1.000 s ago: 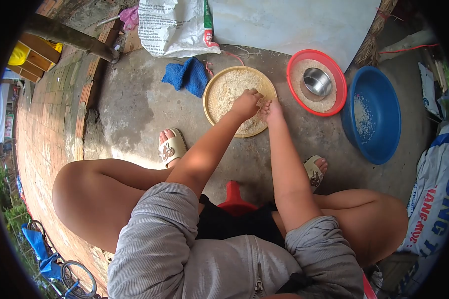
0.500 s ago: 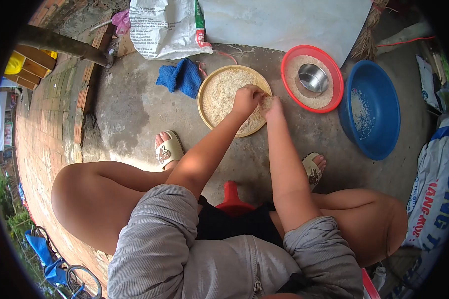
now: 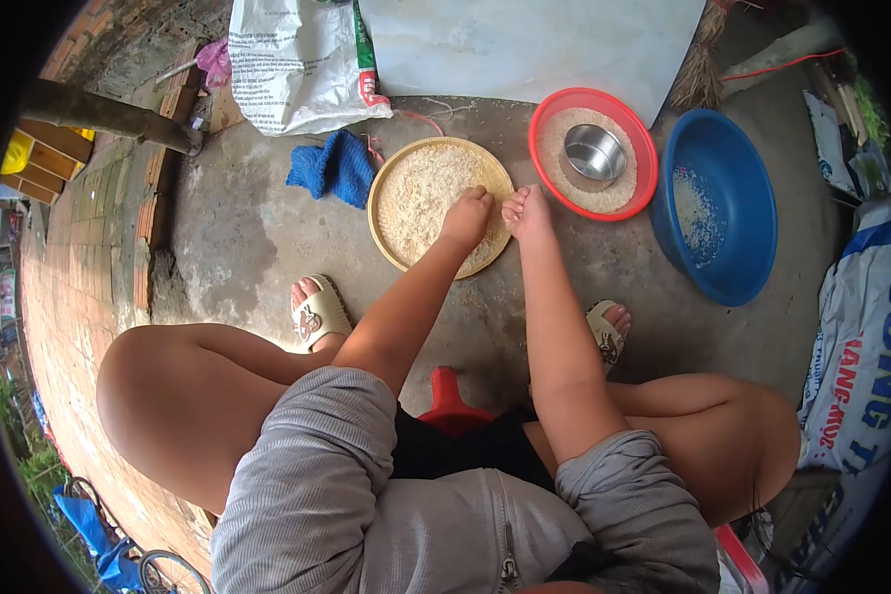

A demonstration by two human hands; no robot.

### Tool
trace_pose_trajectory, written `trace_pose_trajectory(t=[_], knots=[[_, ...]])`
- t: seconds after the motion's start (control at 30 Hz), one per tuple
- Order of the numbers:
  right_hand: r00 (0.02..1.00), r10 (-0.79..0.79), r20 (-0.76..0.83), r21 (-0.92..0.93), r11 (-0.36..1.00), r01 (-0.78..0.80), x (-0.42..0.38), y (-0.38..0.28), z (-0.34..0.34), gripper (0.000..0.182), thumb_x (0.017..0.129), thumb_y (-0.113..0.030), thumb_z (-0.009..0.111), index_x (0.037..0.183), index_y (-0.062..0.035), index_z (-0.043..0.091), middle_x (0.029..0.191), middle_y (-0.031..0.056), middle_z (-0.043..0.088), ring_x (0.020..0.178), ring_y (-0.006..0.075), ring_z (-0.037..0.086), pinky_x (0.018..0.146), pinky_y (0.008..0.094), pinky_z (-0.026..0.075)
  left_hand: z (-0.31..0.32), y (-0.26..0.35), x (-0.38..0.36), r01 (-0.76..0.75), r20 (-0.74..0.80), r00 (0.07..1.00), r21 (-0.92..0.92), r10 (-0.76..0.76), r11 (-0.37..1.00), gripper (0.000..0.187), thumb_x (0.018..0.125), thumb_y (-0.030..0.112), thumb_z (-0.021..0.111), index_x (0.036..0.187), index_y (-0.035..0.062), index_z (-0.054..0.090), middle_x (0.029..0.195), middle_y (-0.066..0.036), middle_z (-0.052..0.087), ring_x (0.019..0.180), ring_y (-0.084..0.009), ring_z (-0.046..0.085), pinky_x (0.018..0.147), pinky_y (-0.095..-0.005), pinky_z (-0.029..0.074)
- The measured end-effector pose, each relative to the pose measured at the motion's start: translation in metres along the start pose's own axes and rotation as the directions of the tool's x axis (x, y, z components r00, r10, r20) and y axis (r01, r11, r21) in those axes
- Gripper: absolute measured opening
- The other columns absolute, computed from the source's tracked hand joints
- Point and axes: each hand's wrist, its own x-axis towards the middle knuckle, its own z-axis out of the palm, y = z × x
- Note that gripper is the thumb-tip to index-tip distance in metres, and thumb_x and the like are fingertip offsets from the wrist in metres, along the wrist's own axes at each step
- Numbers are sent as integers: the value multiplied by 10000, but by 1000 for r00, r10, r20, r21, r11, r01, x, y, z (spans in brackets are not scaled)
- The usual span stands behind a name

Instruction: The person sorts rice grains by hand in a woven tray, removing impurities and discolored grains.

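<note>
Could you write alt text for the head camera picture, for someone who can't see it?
Seen from above, a seated person's left hand rests in the grain on a round woven tray, with the right hand at its edge. Beside it on the concrete ground sit a red basin holding grain and a steel bowl, a blue basin and a blue cloth.
</note>
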Motion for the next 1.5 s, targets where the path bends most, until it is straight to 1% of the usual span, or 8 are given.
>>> trace_pose_trajectory(t=[0.2,0.33,0.43,0.7,0.83,1.13,1.33,1.5], knots=[[1000,-24,-11,23,999,24,12,-6,-8,325,930,-323,387,658,-145,381,507,-29,326,380,96,281,340,229,216,-21,8,26,475,206,880,-332,-429,815,143,721,50,649,857,49,692,798,-95,675,684,-187,645,667,-306,512],[993,2,-117,90,996,8,12,-4,-4,296,946,-302,370,723,-121,443,615,-23,482,479,92,436,400,192,314,-44,17,64,558,555,827,-788,-94,259,222,756,78,672,974,31,675,806,-61,671,709,-120,626,669,-252,487],[998,-61,21,-71,996,63,-19,-7,20,219,909,-258,428,734,-127,441,636,-8,481,482,86,437,399,182,309,-66,43,81,393,467,873,-500,-142,772,230,779,100,651,996,24,661,816,-76,665,727,-121,623,676,-240,484],[996,-55,68,-74,995,60,-31,-74,33,234,853,-217,439,637,-141,386,488,-44,323,350,69,244,317,222,164,-3,-1,49,570,404,811,-380,-423,729,229,804,200,600,955,46,676,793,-94,670,699,-180,637,638,-297,497],[789,-609,-82,-429,736,523,-39,-124,36,303,889,-263,431,632,-103,440,499,-9,400,347,73,303,320,229,203,5,-2,37,606,501,762,-327,-410,726,240,801,211,600,964,52,676,809,-102,669,710,-186,639,633,-302,497],[160,-951,264,-960,-242,143,-31,-138,-6,326,866,-249,562,1011,42,582,1087,234,597,967,383,612,797,425,510,-14,1,45,506,422,828,-282,-369,815,258,808,190,595,999,25,653,788,-118,668,682,-173,648,654,-305,507],[646,-744,-172,-738,531,415,-10,-129,-32,294,802,-15,523,1093,29,517,832,162,617,457,209,594,368,293,483,-19,-5,43,561,394,814,-341,-428,754,239,785,231,603,951,77,680,862,-165,671,816,-296,648,748,-371,502],[378,-923,79,-571,269,776,-35,-111,9,226,814,20,458,1011,31,567,738,126,620,451,183,598,401,281,496,-25,-16,39,630,395,772,-379,-497,678,225,788,201,594,943,61,679,785,-139,672,729,-242,654,691,-344,510]])
